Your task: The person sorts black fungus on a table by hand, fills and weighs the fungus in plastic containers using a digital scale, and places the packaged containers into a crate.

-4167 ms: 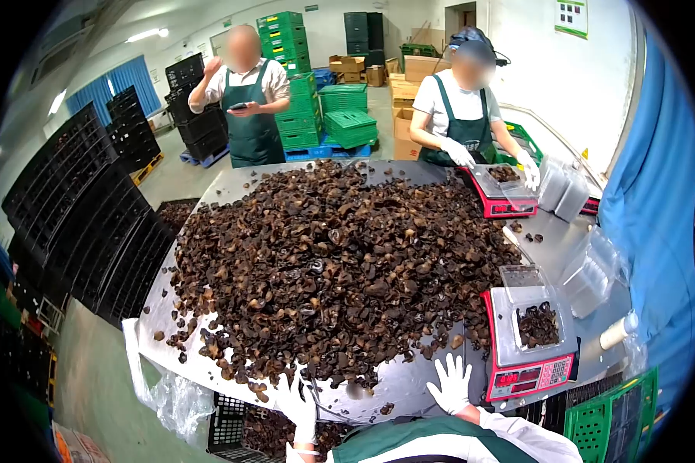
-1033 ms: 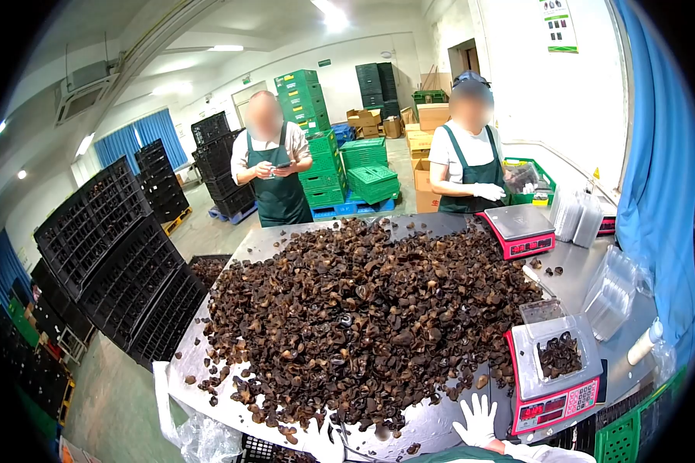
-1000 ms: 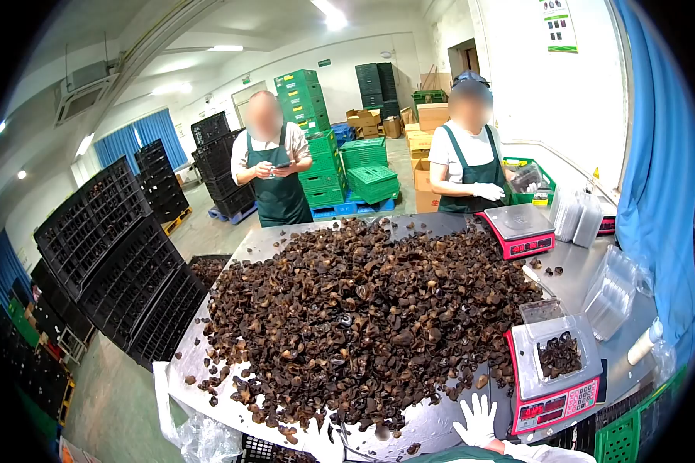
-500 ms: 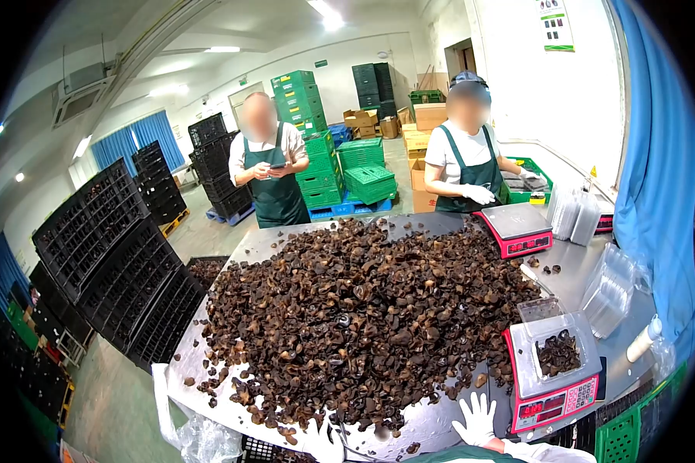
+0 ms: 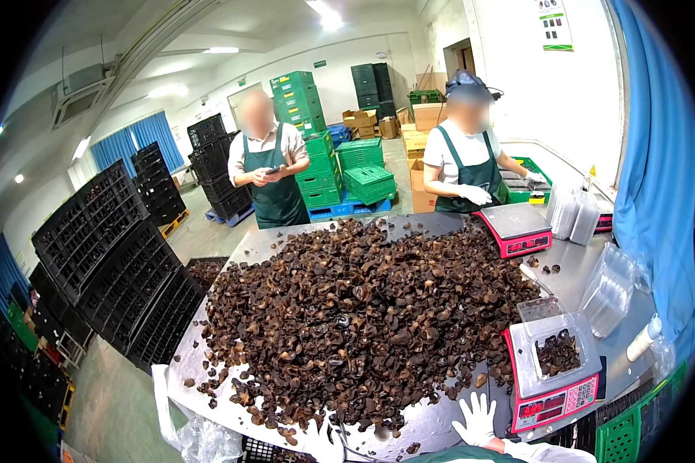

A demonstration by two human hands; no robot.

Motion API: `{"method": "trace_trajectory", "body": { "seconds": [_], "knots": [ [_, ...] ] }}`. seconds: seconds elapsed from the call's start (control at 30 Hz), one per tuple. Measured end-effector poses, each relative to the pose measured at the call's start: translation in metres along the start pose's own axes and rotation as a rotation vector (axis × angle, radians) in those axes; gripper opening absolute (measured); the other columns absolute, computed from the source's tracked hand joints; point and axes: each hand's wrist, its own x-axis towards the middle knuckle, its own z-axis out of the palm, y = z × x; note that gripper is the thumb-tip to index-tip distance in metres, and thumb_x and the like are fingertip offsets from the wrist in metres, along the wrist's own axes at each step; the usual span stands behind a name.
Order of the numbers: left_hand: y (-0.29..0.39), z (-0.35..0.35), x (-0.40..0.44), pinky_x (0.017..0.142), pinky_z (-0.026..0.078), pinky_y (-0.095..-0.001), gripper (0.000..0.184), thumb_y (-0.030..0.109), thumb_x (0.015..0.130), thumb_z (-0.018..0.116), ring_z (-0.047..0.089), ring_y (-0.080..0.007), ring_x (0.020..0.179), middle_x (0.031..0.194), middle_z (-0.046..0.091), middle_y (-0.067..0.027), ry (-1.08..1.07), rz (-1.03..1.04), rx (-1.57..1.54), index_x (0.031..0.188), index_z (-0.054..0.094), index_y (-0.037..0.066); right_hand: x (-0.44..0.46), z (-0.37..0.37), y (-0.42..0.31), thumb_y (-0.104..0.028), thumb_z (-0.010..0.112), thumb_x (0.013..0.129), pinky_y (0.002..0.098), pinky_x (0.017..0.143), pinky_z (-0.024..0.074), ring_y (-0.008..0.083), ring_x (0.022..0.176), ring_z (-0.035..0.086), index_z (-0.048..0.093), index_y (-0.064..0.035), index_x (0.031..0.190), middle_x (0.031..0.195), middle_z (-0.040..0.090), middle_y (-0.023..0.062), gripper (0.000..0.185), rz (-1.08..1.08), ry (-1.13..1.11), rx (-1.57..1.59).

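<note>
A big heap of dark brown wood ear mushrooms [image 5: 363, 316] covers most of the metal table [image 5: 185, 390]. My left hand [image 5: 324, 445], in a white glove, rests at the heap's front edge with its fingers apart and nothing held. Flat on the bare metal lies my gloved right hand [image 5: 477, 420], fingers spread, just left of the near red scale [image 5: 552, 401]. On that scale's pan sits a clear plastic tray [image 5: 557, 355] with some mushrooms inside. Its lid [image 5: 539, 309] stands up at the back.
Across the table, one person [image 5: 269, 162] holds a phone; another [image 5: 465, 154] stands behind a second red scale [image 5: 515, 229] with one hand at a green crate [image 5: 529, 181]. Clear tray stacks [image 5: 608, 289] and a white bottle [image 5: 645, 339] line the right side. Black crates [image 5: 116, 262] lean at left.
The person behind the second scale has tipped their head and shifted slightly. The person with the phone has moved their head a little. My hands and the tray have stayed put.
</note>
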Motion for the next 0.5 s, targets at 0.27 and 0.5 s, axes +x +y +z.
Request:
{"method": "trace_trajectory", "body": {
  "seconds": [0.27,0.5],
  "knots": [
    [0.015,-0.023,0.012,0.106,0.028,-0.0549,0.036,0.029,0.084,0.058,0.037,-0.0451,0.124,0.123,0.056,-0.0177,0.042,0.101,0.130,0.118,0.063,0.018,0.000,0.002,0.001,-0.056,0.051,0.082,0.0666,0.105,0.0052,0.0453,0.136,0.018,0.041,-0.0146,0.139,0.146,0.029,0.0222,0.072,-0.003,0.001,-0.026],
    [0.014,-0.024,0.013,0.106,0.027,-0.0553,0.041,0.030,0.082,0.059,0.035,-0.0439,0.126,0.126,0.054,-0.0169,-0.031,0.074,0.178,0.122,0.061,0.020,0.000,0.000,0.000,-0.056,0.051,0.081,0.0670,0.105,0.0056,0.0458,0.135,0.019,0.041,-0.0143,0.139,0.145,0.029,0.0227,0.072,-0.014,0.019,-0.004]
  ]
}}
